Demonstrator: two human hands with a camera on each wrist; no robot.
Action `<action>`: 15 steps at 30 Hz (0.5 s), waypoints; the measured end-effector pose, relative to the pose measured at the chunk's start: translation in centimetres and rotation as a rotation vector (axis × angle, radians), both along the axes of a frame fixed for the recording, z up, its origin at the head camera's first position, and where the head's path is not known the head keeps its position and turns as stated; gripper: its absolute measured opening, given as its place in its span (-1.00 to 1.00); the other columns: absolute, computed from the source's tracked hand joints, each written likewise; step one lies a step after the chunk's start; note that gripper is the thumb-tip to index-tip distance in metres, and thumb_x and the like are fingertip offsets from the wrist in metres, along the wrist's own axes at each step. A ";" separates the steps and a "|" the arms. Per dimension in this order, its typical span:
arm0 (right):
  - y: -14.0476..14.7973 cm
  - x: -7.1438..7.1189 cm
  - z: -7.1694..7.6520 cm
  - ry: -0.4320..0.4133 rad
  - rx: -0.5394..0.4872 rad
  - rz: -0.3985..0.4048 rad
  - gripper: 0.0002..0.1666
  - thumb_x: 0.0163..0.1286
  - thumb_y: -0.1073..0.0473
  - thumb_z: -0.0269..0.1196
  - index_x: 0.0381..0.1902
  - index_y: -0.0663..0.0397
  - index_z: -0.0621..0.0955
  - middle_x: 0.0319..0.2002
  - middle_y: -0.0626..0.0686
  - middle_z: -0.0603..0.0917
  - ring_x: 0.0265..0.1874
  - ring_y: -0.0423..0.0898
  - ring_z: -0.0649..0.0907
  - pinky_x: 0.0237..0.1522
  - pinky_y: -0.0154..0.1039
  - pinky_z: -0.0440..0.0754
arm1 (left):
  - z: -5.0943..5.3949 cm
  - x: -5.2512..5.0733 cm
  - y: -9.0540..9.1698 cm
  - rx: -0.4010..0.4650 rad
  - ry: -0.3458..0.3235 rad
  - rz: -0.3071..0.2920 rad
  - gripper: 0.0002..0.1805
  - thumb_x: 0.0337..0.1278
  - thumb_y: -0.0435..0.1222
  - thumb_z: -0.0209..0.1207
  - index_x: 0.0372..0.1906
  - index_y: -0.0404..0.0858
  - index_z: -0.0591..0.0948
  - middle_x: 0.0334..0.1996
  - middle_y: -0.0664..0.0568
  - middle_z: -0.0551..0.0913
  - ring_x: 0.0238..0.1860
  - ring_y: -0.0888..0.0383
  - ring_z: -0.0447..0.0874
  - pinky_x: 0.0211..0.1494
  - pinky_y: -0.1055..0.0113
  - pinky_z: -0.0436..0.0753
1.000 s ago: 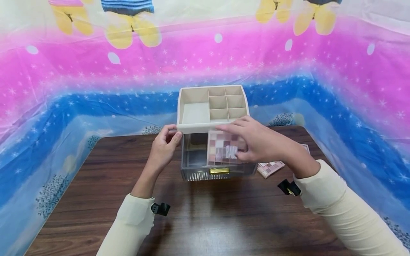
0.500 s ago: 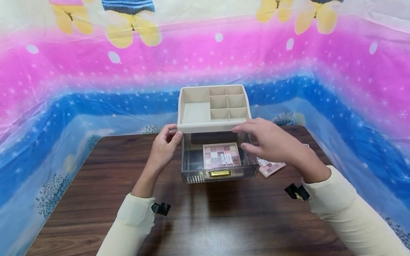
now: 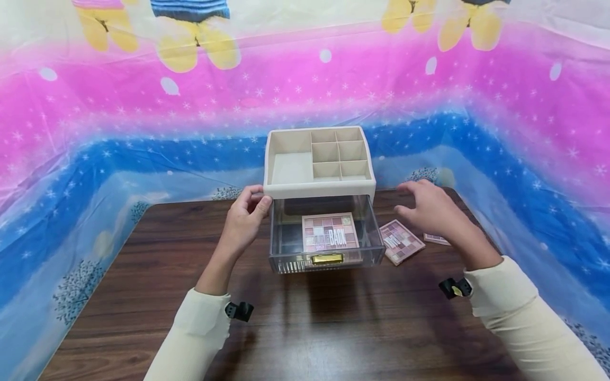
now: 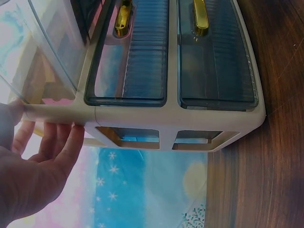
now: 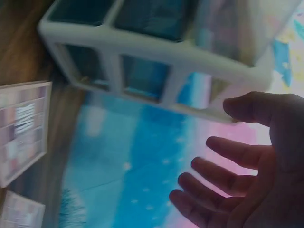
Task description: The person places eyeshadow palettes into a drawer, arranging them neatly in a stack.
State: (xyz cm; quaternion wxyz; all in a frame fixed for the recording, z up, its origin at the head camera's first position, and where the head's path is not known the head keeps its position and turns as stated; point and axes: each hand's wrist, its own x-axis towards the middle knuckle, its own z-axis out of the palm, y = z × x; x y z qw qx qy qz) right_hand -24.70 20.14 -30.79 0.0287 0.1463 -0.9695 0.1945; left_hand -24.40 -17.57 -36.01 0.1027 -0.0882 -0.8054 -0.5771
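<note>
A cream organizer (image 3: 319, 190) has its clear top drawer (image 3: 281, 259) pulled out, and a pink palette (image 3: 330, 232) lies inside it. My left hand (image 3: 244, 219) grips the organizer's left front edge, thumb at the front; in the left wrist view the fingers of the left hand (image 4: 42, 166) curl round the cream frame (image 4: 128, 115). Free of any object, my right hand (image 3: 431, 209) hovers to the right of the organizer, above a second palette (image 3: 402, 242). In the right wrist view the right hand (image 5: 242, 166) has its fingers spread beside the organizer (image 5: 156, 52).
A third palette (image 3: 437, 239) lies partly hidden under the right forearm on the wooden table (image 3: 190, 254). Lower drawers with gold handles (image 4: 201, 16) show in the left wrist view. A patterned cloth (image 3: 295, 79) hangs behind and around the table.
The palette has left my right hand and now lies in the drawer. My right hand has moved away to the right. My left hand stays at the organizer's edge.
</note>
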 end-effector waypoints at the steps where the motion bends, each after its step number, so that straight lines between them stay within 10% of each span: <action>1: 0.2 -0.3 -0.6 -0.028 0.017 -0.010 -0.34 0.42 0.07 0.24 0.37 0.31 0.45 0.33 0.44 0.46 0.33 0.40 0.43 0.31 0.38 0.43 | 0.0 0.0 0.0 0.001 0.001 0.000 -0.60 0.55 -0.15 0.06 0.30 -0.26 0.45 0.15 -0.30 0.63 0.12 -0.09 0.62 0.25 -0.04 0.67; 15: 0.7 -3.4 -7.1 -0.217 0.118 -0.083 -0.10 0.38 -0.02 0.29 0.47 0.41 0.28 0.34 0.55 0.38 0.29 0.44 0.43 0.20 0.32 0.53 | -0.1 0.0 0.1 0.010 0.007 -0.003 -0.60 0.55 -0.16 0.07 0.29 -0.27 0.44 0.18 -0.31 0.62 0.13 -0.10 0.62 0.27 -0.06 0.66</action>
